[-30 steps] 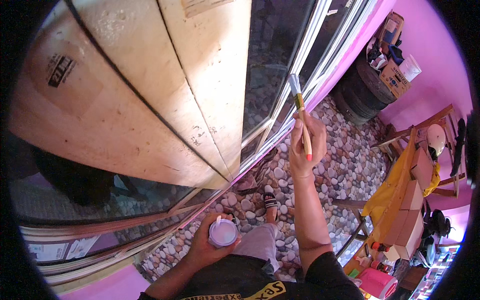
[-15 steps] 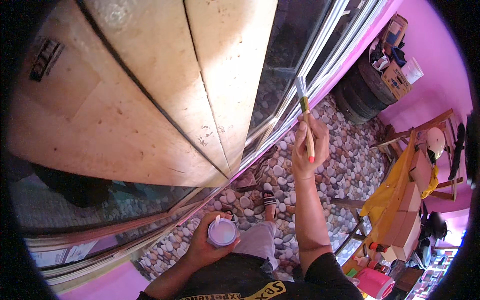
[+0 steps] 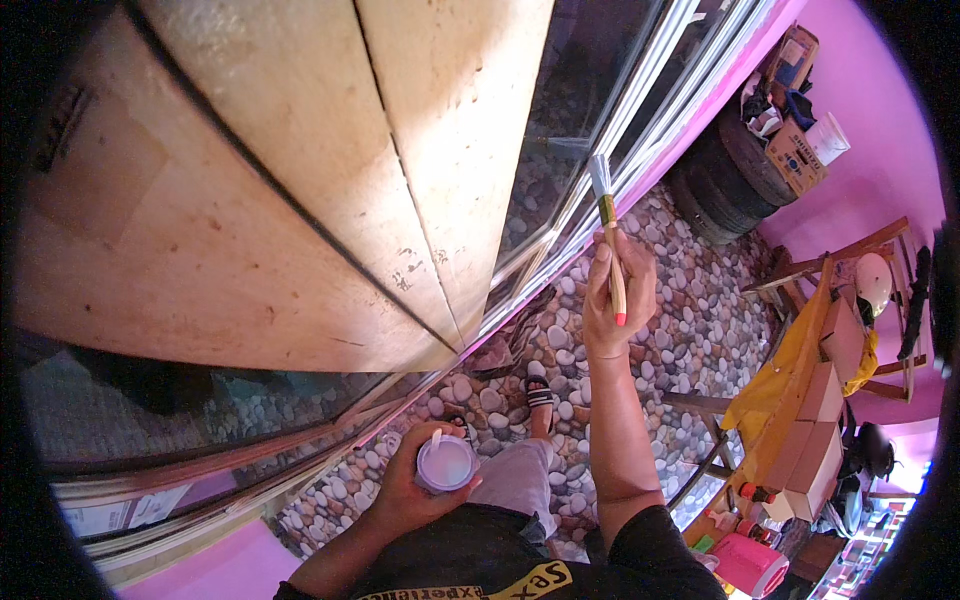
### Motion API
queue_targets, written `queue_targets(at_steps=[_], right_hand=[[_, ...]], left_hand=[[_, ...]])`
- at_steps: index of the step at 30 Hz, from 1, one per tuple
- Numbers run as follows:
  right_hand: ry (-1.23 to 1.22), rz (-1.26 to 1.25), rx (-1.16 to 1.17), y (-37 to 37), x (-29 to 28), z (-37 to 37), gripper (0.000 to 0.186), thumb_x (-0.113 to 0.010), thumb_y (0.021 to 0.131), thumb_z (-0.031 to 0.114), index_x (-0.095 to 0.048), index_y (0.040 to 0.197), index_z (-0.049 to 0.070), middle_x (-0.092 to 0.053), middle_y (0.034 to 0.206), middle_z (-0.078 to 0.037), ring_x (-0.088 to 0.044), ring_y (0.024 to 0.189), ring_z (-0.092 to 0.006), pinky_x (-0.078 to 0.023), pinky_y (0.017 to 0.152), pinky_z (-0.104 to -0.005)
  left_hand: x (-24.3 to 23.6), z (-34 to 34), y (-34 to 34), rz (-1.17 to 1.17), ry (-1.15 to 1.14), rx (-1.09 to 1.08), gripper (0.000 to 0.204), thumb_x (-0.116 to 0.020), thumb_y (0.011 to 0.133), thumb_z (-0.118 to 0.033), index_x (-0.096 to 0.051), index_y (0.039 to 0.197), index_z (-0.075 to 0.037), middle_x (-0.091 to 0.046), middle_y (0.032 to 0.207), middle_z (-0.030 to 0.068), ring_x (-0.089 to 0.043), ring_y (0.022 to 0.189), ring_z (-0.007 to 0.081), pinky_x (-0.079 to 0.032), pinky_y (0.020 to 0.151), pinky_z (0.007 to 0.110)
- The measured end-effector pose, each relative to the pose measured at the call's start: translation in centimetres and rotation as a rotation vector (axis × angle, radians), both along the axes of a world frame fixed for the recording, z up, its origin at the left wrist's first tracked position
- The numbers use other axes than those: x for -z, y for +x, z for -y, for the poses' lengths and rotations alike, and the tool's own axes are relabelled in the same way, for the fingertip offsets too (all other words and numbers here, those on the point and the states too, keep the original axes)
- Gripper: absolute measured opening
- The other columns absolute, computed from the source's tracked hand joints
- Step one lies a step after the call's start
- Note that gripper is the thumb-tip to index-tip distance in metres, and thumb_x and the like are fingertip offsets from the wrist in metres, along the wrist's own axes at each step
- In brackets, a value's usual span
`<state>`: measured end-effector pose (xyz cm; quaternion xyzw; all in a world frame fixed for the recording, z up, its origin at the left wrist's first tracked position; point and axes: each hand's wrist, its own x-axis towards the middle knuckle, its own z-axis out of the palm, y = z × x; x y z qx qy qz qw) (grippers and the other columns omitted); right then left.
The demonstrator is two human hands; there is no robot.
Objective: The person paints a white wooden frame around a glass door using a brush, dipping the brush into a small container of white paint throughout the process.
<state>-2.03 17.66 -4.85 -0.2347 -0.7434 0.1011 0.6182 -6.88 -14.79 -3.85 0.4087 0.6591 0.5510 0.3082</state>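
Note:
My left hand (image 3: 405, 490) is wrapped round a small open tub (image 3: 447, 464) of pale lilac-white liquid, held in front of my body. A small pale stick rests at the tub's upper rim. My right hand (image 3: 622, 290), further forward, grips a paintbrush (image 3: 613, 235) by its wooden handle with a red end. The bristles point up and away, and look whitish. Behind the brush run the white frame strips (image 3: 640, 110) of a window; whether the bristles touch them I cannot tell. A large worn surfboard (image 3: 300, 200) with dark lengthwise lines fills the upper left.
Dark glass (image 3: 575, 80) lies beside the board. Stacked tyres (image 3: 725, 180) with a cardboard box (image 3: 795, 160) on top stand by the pink wall at far right. A bench with yellow cloth (image 3: 775, 370), boxes (image 3: 805, 455) and a pink jug (image 3: 748, 568) lines the right. Pebble-patterned floor (image 3: 680, 290) lies below.
The view of the surfboard has shifted slightly left. My right hand keeps nearly the same place with the paintbrush, and my left still holds the tub.

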Motion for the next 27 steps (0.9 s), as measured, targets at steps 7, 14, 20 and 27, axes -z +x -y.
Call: queue_targets(at_steps=[7, 14, 20, 27], right_hand=[[0.003, 0.006, 0.006, 0.1, 0.7, 0.1, 0.021, -0.073, 0.087, 0.002, -0.062, 0.106, 0.001, -0.071, 0.1, -0.016, -0.071, 0.088, -0.0296, -0.057, 0.077, -0.0365], [0.015, -0.007, 0.007, -0.2, 1.2, 0.2, 0.022, -0.073, 0.087, 0.002, -0.063, 0.106, 0.001, -0.071, 0.1, -0.015, -0.071, 0.088, -0.0299, -0.058, 0.076, -0.0366], [0.009, 0.004, 0.01, -0.2, 1.6, 0.3, 0.023, -0.073, 0.087, 0.0, -0.064, 0.108, 0.0, -0.07, 0.098, -0.016, -0.07, 0.087, -0.0304, -0.057, 0.075, -0.0369], [0.02, 0.012, 0.019, -0.3, 1.9, 0.2, 0.023, -0.072, 0.087, 0.0, -0.064, 0.108, 0.0, -0.069, 0.096, -0.017, -0.069, 0.086, -0.0313, -0.057, 0.074, -0.0368]], left_hand=[[-0.3, 0.1, 0.1, -0.011, -0.025, 0.006, 0.072, -0.086, 0.074, -0.004, -0.043, 0.132, -0.007, -0.055, 0.125, 0.0136, -0.056, 0.119, 0.0254, -0.044, 0.103, 0.038], [0.1, 0.4, 0.3, -0.042, 0.004, 0.007, 0.073, -0.086, 0.075, -0.004, -0.042, 0.133, -0.007, -0.055, 0.125, 0.0137, -0.056, 0.119, 0.0261, -0.044, 0.103, 0.039], [0.1, 0.6, 0.5, -0.039, -0.012, -0.002, 0.075, -0.086, 0.074, -0.004, -0.041, 0.134, -0.008, -0.055, 0.126, 0.0135, -0.056, 0.119, 0.0259, -0.044, 0.104, 0.04], [0.6, 0.8, 0.4, 0.036, 0.004, 0.005, 0.073, -0.086, 0.075, -0.004, -0.042, 0.134, -0.008, -0.056, 0.126, 0.0132, -0.057, 0.119, 0.0248, -0.045, 0.103, 0.039]])
